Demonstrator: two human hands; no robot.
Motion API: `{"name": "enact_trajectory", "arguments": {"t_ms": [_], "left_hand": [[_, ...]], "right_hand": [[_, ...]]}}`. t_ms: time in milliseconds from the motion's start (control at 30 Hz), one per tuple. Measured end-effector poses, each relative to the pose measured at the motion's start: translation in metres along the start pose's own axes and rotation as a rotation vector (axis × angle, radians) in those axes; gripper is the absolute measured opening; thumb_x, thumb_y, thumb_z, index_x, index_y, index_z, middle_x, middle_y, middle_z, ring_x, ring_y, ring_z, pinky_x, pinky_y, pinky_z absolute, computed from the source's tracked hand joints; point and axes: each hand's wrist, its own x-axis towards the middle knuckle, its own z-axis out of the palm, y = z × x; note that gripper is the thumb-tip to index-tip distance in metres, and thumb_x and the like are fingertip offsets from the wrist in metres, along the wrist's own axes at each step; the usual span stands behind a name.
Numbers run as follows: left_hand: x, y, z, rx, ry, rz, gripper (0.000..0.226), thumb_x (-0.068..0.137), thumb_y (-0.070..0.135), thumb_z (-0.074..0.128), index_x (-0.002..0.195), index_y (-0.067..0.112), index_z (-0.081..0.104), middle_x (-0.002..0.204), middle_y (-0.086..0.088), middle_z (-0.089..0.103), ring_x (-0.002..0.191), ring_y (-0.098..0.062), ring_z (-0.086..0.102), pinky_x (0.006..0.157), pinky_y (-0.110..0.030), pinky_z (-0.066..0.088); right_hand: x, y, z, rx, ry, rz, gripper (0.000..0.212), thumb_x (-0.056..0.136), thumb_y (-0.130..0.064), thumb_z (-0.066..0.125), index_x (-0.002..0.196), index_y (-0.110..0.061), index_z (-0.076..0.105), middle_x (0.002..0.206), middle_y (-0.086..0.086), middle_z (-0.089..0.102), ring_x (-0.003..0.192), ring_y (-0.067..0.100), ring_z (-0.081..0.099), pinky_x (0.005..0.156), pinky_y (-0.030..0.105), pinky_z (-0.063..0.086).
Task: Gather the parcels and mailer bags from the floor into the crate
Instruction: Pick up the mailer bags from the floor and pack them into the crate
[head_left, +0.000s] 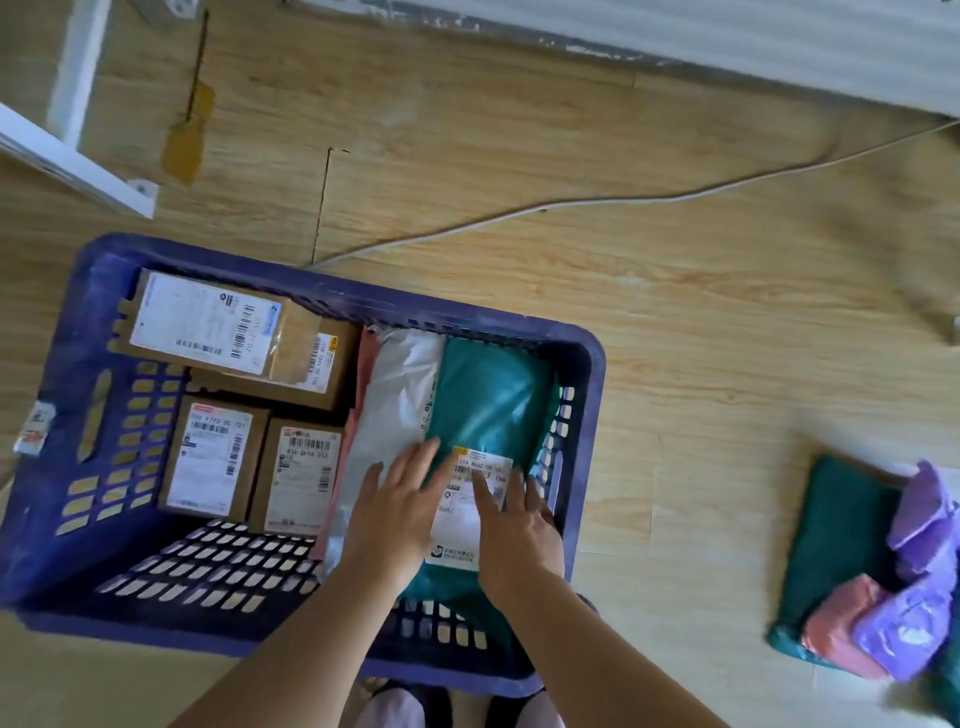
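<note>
A blue plastic crate (78, 332) stands on the wooden floor. Its left half holds several labelled cardboard parcels (208, 327). On the right stand a pink mailer bag (366, 364), a white mailer bag (400, 395) and a teal mailer bag (491, 395) with a white label. My left hand (395, 509) lies flat with straight fingers on the white and teal bags. Beside it, my right hand (519, 525) presses flat on the teal bag's label. On the floor at the right lies a pile: a dark green mailer bag (836, 535), purple bags (924, 530) and a pink one (841, 618).
A white cable (571, 205) runs across the floor behind the crate. A white furniture frame (78, 156) stands at the back left, and a pale wall or panel edge (727, 47) runs along the back. My feet (415, 701) are just in front of the crate.
</note>
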Motion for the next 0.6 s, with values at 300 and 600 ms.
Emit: {"name": "enact_trajectory", "arguments": {"t_ms": [300,600], "left_hand": [[0.020,0.000,0.010,0.047,-0.332,-0.025,0.101,0.083,0.004,0.064,0.151,0.029,-0.007,0.157,0.000,-0.023,0.148,-0.021,-0.002,0.118,-0.042,0.006],[-0.004,0.010,-0.051,0.041,-0.172,-0.015,0.078,0.088,0.008,0.056,0.150,0.026,0.012,0.156,-0.003,0.016,0.141,-0.024,0.026,0.113,-0.041,0.028]], "right_hand": [[0.016,-0.007,-0.009,-0.028,-0.156,0.087,0.093,0.089,-0.008,0.056,0.150,-0.032,-0.010,0.155,0.023,-0.006,0.145,0.035,0.003,0.111,0.038,0.030],[-0.036,0.014,-0.055,0.133,0.142,-0.091,0.052,0.085,0.000,0.047,0.135,-0.017,0.043,0.127,0.008,0.048,0.116,0.029,0.051,0.087,0.036,0.050]]}}
